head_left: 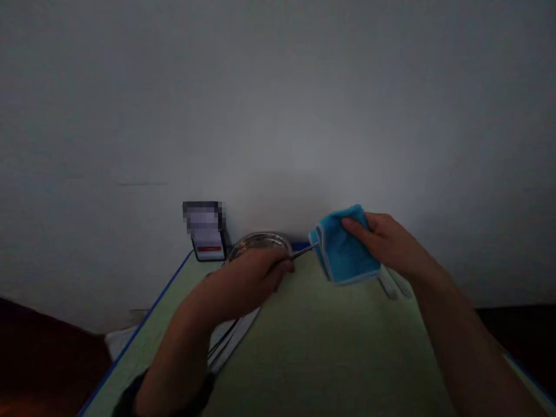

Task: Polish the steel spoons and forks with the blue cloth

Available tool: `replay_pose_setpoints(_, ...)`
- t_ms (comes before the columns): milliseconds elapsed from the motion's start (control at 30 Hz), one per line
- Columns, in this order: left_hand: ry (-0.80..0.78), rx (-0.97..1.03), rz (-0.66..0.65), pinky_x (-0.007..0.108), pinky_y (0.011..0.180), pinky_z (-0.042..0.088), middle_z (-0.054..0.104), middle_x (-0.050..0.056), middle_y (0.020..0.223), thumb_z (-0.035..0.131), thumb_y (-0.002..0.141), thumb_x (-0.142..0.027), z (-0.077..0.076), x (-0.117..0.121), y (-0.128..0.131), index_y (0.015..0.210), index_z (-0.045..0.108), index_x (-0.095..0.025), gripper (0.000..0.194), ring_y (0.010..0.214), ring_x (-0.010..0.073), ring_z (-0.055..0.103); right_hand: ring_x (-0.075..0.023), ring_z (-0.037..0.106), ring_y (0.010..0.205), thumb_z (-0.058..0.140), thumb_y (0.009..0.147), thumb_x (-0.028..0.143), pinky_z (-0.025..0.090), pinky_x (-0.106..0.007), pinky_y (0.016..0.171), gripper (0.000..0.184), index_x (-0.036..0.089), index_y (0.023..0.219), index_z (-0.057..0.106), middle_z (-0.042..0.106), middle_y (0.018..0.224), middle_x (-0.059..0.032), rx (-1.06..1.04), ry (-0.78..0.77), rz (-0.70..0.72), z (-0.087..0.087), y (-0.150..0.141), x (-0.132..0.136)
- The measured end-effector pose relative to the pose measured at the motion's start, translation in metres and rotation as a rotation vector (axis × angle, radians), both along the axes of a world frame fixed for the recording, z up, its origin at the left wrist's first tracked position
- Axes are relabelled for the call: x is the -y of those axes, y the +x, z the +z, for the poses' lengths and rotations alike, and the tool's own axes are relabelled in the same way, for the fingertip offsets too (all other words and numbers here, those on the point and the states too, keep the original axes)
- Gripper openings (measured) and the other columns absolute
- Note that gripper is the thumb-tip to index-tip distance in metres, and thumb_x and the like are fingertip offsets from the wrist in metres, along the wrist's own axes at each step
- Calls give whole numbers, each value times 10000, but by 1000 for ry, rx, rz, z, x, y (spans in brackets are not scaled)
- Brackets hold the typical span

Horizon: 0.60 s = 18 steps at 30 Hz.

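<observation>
My left hand is closed around one end of a thin metal utensil, perhaps a piece of cutlery. The utensil's far end goes in at the left edge of a folded blue cloth with white trim, so its kind is hidden. My right hand grips that cloth from the right, thumb on its front face. Both hands are raised over the light green table. Behind my left hand is a round, shiny metal bowl or dish, partly covered by the hand and wrist.
A phone stands upright against the grey wall at the back left. Long, thin pale and dark items lie under my left forearm. More pale, narrow items lie behind my right hand. Blue trim runs along the table's left edge.
</observation>
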<state>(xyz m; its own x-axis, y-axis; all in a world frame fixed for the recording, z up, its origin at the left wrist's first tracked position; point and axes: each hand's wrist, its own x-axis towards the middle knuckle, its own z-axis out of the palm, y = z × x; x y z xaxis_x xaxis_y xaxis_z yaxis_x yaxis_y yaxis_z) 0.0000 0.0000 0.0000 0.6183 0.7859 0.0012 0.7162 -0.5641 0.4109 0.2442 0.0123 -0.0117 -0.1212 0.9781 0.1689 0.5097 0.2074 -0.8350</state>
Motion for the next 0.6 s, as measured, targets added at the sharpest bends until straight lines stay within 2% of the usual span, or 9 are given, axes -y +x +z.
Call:
replay_pose_setpoints(67, 5, 38, 5, 261, 689, 397, 549, 6, 796, 298, 905, -297, 7, 4, 8, 862, 531, -193, 259, 756, 150, 514, -91, 394, 451, 438, 785, 565, 292, -208, 401, 432, 173, 604, 461, 419, 525, 29, -89, 74, -139, 0, -6, -2)
replay_pose_setpoints(167, 5, 75, 20, 261, 681, 399, 552, 10, 793, 290, 904, -294, 13, 7, 15, 862, 526, -185, 264, 745, 149, 512, -92, 403, 473, 447, 803, 521, 333, -211, 426, 383, 176, 642, 488, 434, 537, 34, -242, 178, -252, -2, -17, -3)
replay_pose_setpoints(200, 5, 83, 26, 262, 681, 400, 554, 15, 801, 294, 902, -293, 14, 7, 15, 862, 527, -179, 263, 744, 150, 511, -96, 436, 505, 489, 793, 493, 365, -213, 456, 342, 175, 670, 513, 475, 572, 28, -280, 203, -251, -4, -21, -4)
replay_pose_setpoints(267, 0, 92, 39, 265, 682, 401, 562, 23, 819, 305, 895, -295, 15, 6, 15, 873, 531, -170, 260, 748, 152, 515, -117, 529, 620, 564, 767, 431, 442, -233, 558, 248, 188, 819, 565, 583, 716, 8, -423, 190, -152, -7, -28, -5)
replay_pose_setpoints(367, -10, 92, 59, 255, 652, 401, 572, 22, 804, 307, 892, -301, 17, 5, 13, 874, 542, -165, 272, 723, 146, 521, -151, 594, 785, 643, 721, 349, 492, -290, 700, 291, 227, 970, 554, 639, 938, -12, -627, 100, 18, -11, -31, -7)
replay_pose_setpoints(500, -12, 101, 60, 239, 624, 397, 578, 15, 775, 322, 887, -309, 18, 5, 12, 862, 568, -164, 286, 701, 139, 524, -163, 613, 823, 686, 683, 264, 504, -324, 743, 323, 249, 975, 547, 652, 965, 0, -701, 30, 102, -12, -25, -6)
replay_pose_setpoints(600, -33, 119, 49, 228, 610, 396, 581, 0, 755, 334, 886, -326, 16, 6, 8, 848, 585, -178, 294, 676, 128, 528, -149, 614, 806, 671, 707, 265, 501, -311, 748, 253, 243, 939, 571, 659, 915, 10, -676, 54, 139, -9, -22, -4)
